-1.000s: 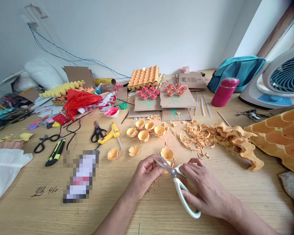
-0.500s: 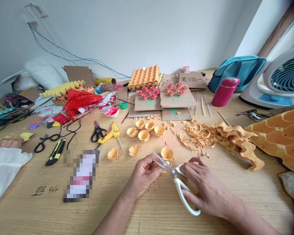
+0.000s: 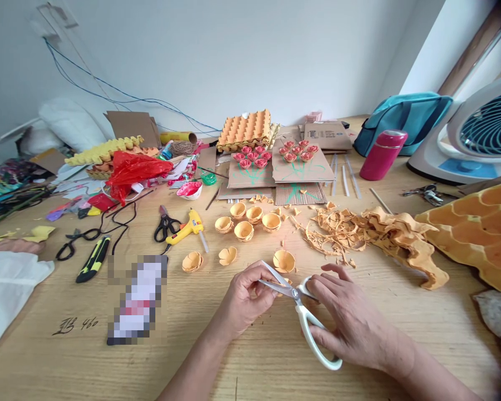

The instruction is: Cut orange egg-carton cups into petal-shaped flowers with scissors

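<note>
My right hand [image 3: 350, 323] grips white-handled scissors [image 3: 304, 320], their blades spread open and pointing left. My left hand [image 3: 248, 298] is closed in a pinch on a small orange egg-carton piece [image 3: 284, 281] held between the blades; most of that piece is hidden by my fingers. Just beyond the blades sits an orange carton cup [image 3: 284, 260]. Several more orange cups [image 3: 245, 220] stand in a group farther back, and two flattened petal-shaped ones [image 3: 227, 255] lie to the left.
Orange carton scraps [image 3: 359, 231] and a cut egg tray [image 3: 480, 231] lie right. A yellow glue gun [image 3: 186, 228], black scissors [image 3: 163, 224], a utility knife [image 3: 92, 259] and a blurred-out object [image 3: 137, 298] lie left. Another person's white sleeve [image 3: 8, 278] is far left. Pink flowers on cardboard [image 3: 275, 161], a magenta flask [image 3: 382, 156], a fan [image 3: 480, 131] stand behind.
The scissor blades have opened wider and swung a little lower. My left hand has turned the orange piece slightly. The other person's hand at far left shifted a little.
</note>
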